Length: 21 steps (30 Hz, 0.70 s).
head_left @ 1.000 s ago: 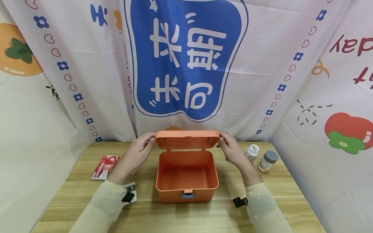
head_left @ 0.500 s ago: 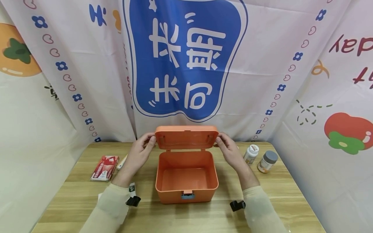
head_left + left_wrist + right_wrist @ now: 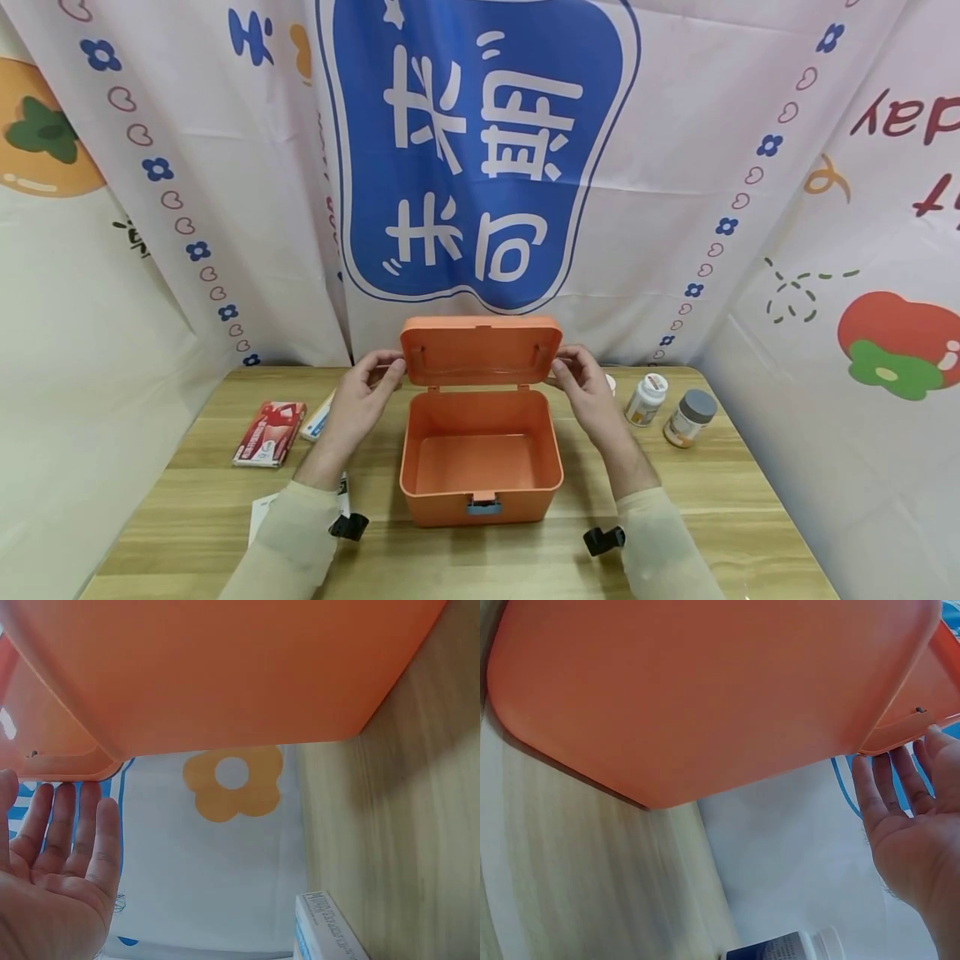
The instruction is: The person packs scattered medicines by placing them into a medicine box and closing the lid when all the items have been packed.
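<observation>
An orange box (image 3: 480, 508) stands on the table with its lid (image 3: 480, 354) raised at the back; inside, it is empty. My left hand (image 3: 363, 400) is at the lid's left edge, and my right hand (image 3: 588, 396) is at its right edge. In the left wrist view the fingers of the left hand (image 3: 60, 862) are extended, their tips at the lid's rim (image 3: 82, 766). The right wrist view has the right hand (image 3: 919, 817) likewise, fingertips at the lid's edge (image 3: 900, 739). A blue latch (image 3: 483, 507) is on the box's front.
Left of the box lie a red and white packet (image 3: 270, 433), a white and blue box (image 3: 318, 419) and a white box (image 3: 260, 512), partly behind the left sleeve. A white bottle (image 3: 647, 400) and a grey-capped jar (image 3: 688, 419) stand at the right. A printed curtain (image 3: 675, 100) hangs behind.
The lid has tilted further up and back, showing more of its inner side. Both forearms have shifted slightly inward, uncovering more of the items beside them.
</observation>
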Tool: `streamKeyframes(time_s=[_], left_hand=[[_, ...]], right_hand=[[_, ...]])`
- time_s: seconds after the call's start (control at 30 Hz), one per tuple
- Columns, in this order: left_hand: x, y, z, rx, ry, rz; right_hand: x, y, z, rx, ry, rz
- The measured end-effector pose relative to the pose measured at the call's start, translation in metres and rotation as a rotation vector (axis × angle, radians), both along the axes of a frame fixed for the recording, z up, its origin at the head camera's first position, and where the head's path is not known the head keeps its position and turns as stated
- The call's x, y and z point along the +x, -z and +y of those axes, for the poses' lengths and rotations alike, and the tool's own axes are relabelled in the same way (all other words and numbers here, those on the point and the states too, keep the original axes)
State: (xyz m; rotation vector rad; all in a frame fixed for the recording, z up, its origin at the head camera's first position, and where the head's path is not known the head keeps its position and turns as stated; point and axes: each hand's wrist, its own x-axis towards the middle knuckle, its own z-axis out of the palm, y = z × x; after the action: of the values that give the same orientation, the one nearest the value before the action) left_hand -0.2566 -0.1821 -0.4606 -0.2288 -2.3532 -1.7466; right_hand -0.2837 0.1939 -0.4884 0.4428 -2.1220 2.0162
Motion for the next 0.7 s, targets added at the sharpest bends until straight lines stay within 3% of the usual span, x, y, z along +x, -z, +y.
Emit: streamKeyframes(time_s=[0.33, 0.7], left_hand=[[0.001, 0.007, 0.001, 0.002, -0.006, -0.018], [0.005, 0.014, 0.000, 0.010, 0.072, 0.003]], right_hand=[[-0.003, 0.006, -0.005, -0.018, 0.040, -0.053], [-0.001, 0.007, -0.003, 0.019, 0.001, -0.040]])
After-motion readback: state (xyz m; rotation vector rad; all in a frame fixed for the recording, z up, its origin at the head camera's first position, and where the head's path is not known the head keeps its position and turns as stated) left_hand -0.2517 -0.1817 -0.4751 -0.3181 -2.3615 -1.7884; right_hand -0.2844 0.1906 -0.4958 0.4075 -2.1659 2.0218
